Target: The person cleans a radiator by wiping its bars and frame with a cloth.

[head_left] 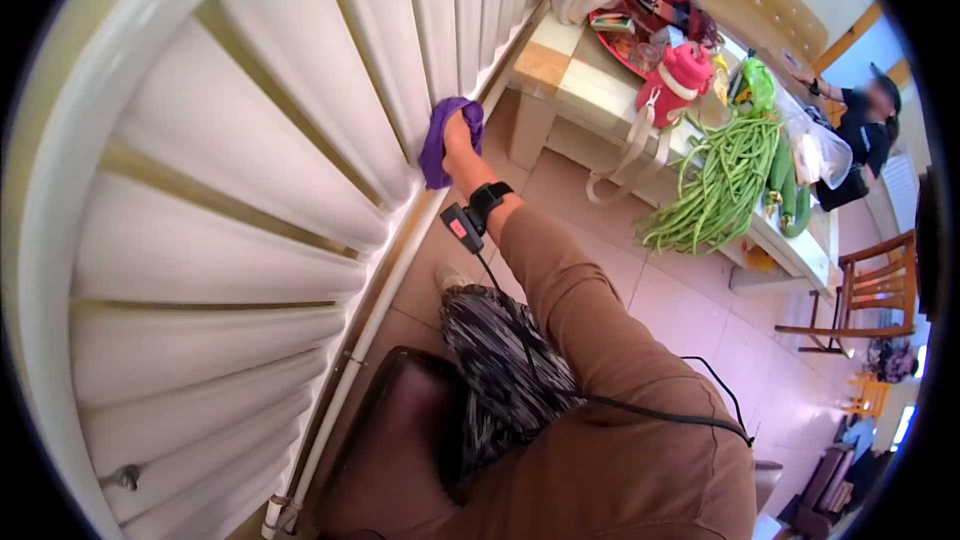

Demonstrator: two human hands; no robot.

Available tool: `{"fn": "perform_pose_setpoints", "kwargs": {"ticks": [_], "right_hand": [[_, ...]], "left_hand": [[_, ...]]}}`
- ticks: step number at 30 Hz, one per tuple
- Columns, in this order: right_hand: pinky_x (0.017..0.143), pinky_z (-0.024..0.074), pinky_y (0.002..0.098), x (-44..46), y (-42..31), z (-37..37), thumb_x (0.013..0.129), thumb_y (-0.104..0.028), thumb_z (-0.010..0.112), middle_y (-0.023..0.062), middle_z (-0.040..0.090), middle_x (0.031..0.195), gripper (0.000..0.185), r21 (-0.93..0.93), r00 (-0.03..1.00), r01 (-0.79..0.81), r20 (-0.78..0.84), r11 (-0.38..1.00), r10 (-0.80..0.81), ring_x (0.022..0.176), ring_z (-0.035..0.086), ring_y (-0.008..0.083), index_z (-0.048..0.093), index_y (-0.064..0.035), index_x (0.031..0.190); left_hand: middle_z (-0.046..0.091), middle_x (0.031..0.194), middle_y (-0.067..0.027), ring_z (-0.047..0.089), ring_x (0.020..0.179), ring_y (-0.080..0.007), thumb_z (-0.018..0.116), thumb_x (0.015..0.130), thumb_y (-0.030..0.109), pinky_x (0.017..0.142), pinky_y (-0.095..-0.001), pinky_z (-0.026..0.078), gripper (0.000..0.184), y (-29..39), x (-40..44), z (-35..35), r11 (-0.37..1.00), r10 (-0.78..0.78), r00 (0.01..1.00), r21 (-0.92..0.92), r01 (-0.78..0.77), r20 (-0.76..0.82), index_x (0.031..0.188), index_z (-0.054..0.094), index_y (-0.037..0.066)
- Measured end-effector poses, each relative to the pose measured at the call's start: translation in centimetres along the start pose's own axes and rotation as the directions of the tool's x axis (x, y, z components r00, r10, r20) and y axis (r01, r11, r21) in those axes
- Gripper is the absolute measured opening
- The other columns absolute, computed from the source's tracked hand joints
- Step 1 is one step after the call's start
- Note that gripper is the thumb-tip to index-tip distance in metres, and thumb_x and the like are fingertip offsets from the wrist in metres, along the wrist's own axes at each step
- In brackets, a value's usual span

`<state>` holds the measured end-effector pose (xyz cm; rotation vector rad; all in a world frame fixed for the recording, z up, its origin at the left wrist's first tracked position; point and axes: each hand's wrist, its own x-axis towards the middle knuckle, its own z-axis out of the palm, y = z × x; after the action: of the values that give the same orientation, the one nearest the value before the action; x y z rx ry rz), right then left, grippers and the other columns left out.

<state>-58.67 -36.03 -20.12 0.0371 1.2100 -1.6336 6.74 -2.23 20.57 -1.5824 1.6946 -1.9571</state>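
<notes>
One purple cloth [436,152] sat against the foot of the white radiator [225,240], and we saw the right hand [459,145] on it, bunched folds around the fingers. Those folds hid the fingertips, so we could not tell whether the grip was clamped on it or only pressing. At the wrist we saw a black band [490,202] and a small device [462,228], its cable [620,405] running back along the brown sleeve [570,280]. Nearby stood a low counter [545,75], where we noticed a red tray [612,48], a red bottle [672,90] and green beans [730,170] spilling over the edge. Beyond it we saw a person [865,130] in black; a wooden chair [880,290] stood by one end.
</notes>
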Motion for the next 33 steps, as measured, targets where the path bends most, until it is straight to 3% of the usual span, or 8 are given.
{"fn": "perform_pose_setpoints", "kwargs": {"ticks": [3, 7, 11, 13, 19, 22, 26, 33], "right_hand": [[0.096, 0.0344, 0.0314, -4.7, -1.2, 3.4, 0.088, -0.056, 0.039, 0.0089, 0.047, 0.126, 0.069, -0.087, 0.988, 0.123, -0.079, 0.989, -0.130, 0.111, 0.045, 0.0206, 0.040, -0.0011, 0.130], [0.095, 0.0344, 0.0307, -8.1, -4.1, 6.9, 0.089, -0.055, 0.037, 0.0118, 0.046, 0.128, 0.072, -0.188, 0.958, 0.287, 0.056, 0.939, -0.282, 0.112, 0.044, 0.0211, 0.038, 0.0031, 0.130], [0.088, 0.0370, 0.0346, -16.9, -8.4, 11.4, 0.090, -0.043, 0.043, 0.0195, 0.055, 0.113, 0.057, -0.195, 0.504, 0.858, 0.144, 0.474, -0.852, 0.101, 0.051, 0.0275, 0.050, 0.0094, 0.112], [0.098, 0.0295, 0.0428, -21.9, -10.3, 12.1, 0.084, -0.037, 0.050, 0.0268, 0.047, 0.120, 0.050, -0.200, 0.527, 0.850, 0.313, 0.488, -0.790, 0.111, 0.041, 0.0412, 0.051, 0.0040, 0.113], [0.091, 0.0365, 0.0450, -29.9, -3.6, 11.7, 0.074, -0.029, 0.061, 0.0205, 0.054, 0.108, 0.037, -0.210, 0.038, 0.977, 0.372, -0.045, -0.928, 0.102, 0.048, 0.0397, 0.058, -0.0046, 0.101], [0.090, 0.0374, 0.0450, -30.9, 0.7, 9.7, 0.077, -0.033, 0.058, 0.0207, 0.057, 0.104, 0.038, -0.270, 0.305, 0.945, 0.520, 0.186, -0.798, 0.098, 0.051, 0.0402, 0.059, -0.0047, 0.102], [0.085, 0.0411, 0.0392, -27.9, 6.8, 6.8, 0.080, -0.028, 0.054, 0.0185, 0.062, 0.095, 0.028, -0.420, 0.405, 0.881, 0.425, 0.220, -0.810, 0.091, 0.057, 0.0362, 0.064, -0.0044, 0.093], [0.096, 0.0358, 0.0391, -17.4, 18.4, -0.8, 0.084, -0.043, 0.048, 0.0212, 0.055, 0.115, 0.047, -0.657, 0.807, 0.588, 0.430, 0.473, -0.405, 0.112, 0.048, 0.0365, 0.058, -0.0059, 0.112]], "left_hand": [[0.061, 0.080, -0.0115, 0.058, 0.065, -0.0262, 0.044, 0.093, 0.023, 0.053, -0.0367, 0.042, 0.031, -0.8, -1.5, 1.8, 0.951, -0.217, 0.957, -0.180, 0.252, 0.190, 0.112, 0.053, 0.000], [0.054, 0.123, -0.0133, 0.050, 0.114, -0.0260, 0.029, 0.096, 0.040, 0.097, -0.0309, 0.033, 0.052, -1.1, -2.7, 4.7, 0.509, -0.394, 0.669, -0.457, 0.729, 0.630, 0.126, 0.049, 0.003], [0.055, 0.121, -0.0127, 0.051, 0.114, -0.0264, 0.032, 0.096, 0.038, 0.095, -0.0317, 0.036, 0.048, 2.5, -0.3, 1.4, 0.591, -0.408, 0.767, -0.498, 0.635, 0.495, 0.123, 0.052, 0.003], [0.059, 0.114, -0.0149, 0.055, 0.105, -0.0284, 0.033, 0.096, 0.038, 0.090, -0.0319, 0.040, 0.047, 3.5, 0.7, 0.3, 0.613, -0.433, 0.805, -0.523, 0.592, 0.404, 0.117, 0.056, 0.003], [0.057, 0.119, -0.0119, 0.054, 0.109, -0.0259, 0.033, 0.096, 0.039, 0.091, -0.0310, 0.041, 0.046, 4.4, 1.6, -0.5, 0.604, -0.424, 0.808, -0.536, 0.589, 0.409, 0.121, 0.054, 0.007], [0.059, 0.115, -0.0093, 0.056, 0.106, -0.0261, 0.032, 0.096, 0.040, 0.088, -0.0321, 0.042, 0.046, 4.2, 2.2, -1.5, 0.577, -0.430, 0.767, -0.509, 0.639, 0.475, 0.122, 0.054, 0.011], [0.061, 0.113, -0.0091, 0.057, 0.104, -0.0267, 0.030, 0.096, 0.041, 0.086, -0.0333, 0.043, 0.046, 4.4, 2.4, -1.8, 0.575, -0.450, 0.740, -0.473, 0.668, 0.499, 0.122, 0.054, 0.012], [0.064, 0.101, -0.0095, 0.060, 0.093, -0.0273, 0.028, 0.095, 0.047, 0.081, -0.0333, 0.043, 0.052, 4.4, 2.7, -2.5, 0.523, -0.502, 0.725, -0.502, 0.689, 0.472, 0.108, 0.062, 0.009]]}}
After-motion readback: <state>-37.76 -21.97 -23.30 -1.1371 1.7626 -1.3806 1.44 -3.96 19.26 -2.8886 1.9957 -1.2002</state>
